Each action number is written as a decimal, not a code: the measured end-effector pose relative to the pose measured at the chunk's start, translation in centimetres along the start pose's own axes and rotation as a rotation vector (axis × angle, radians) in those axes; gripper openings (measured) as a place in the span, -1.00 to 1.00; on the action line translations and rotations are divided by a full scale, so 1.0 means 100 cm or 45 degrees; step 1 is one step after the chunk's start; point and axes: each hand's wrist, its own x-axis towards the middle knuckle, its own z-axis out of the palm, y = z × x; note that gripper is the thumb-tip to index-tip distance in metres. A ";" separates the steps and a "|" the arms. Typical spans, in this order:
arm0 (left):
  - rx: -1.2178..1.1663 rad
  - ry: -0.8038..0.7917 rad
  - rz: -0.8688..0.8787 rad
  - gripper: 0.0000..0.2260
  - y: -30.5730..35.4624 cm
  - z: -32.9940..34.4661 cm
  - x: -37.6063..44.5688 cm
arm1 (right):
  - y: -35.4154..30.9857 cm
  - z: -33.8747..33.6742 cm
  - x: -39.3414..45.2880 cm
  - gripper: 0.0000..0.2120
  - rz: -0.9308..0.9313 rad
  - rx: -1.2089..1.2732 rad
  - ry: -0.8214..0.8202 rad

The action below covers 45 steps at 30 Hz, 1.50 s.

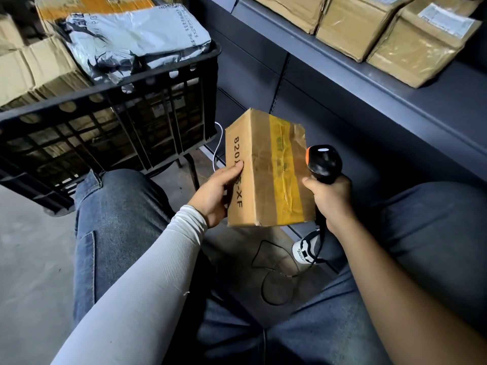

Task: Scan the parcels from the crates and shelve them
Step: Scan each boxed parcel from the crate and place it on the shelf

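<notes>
left hand (214, 192) round box (266, 172), right hand (330, 200) round scanner (324, 162)

Dim, even light is seen throughout. Glare is caught on the taped boxes (390, 30) along the shelf (395, 101). Straight lines are bowed by wide-angle distortion; corners are slightly softened.

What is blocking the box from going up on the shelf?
Nothing visible does. The left hand holds the cardboard box in open air below the shelf. Parcels already sit on the shelf, with bare shelf in front of them.
</notes>
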 end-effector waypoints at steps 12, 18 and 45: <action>-0.166 0.071 0.226 -0.73 -0.007 0.008 0.005 | -0.014 0.010 -0.021 -0.85 -0.205 -0.201 -0.071; -0.070 0.133 0.311 -0.80 -0.018 0.019 0.004 | -0.022 0.021 -0.044 -0.77 -0.091 0.048 -0.346; 0.179 0.007 0.039 -0.72 -0.028 0.011 0.015 | -0.004 0.027 -0.021 -0.72 0.078 0.051 -0.166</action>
